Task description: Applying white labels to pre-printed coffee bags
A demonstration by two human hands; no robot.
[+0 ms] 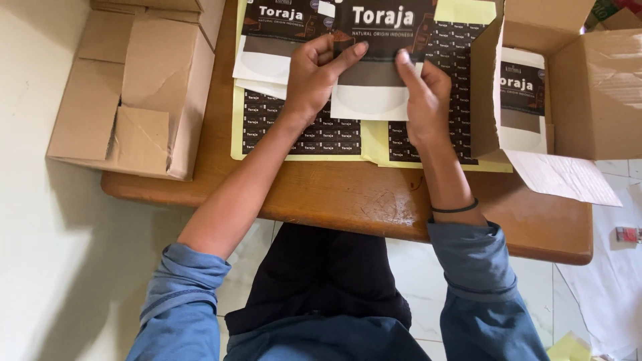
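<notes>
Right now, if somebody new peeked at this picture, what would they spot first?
First, the two bare hands at the top middle: the left hand and right hand hold a flat dark brown and white paper pouch above the wooden table. Under them lie yellow sheets of small dark stickers. An open cardboard box with another pouch stands at the right.
</notes>
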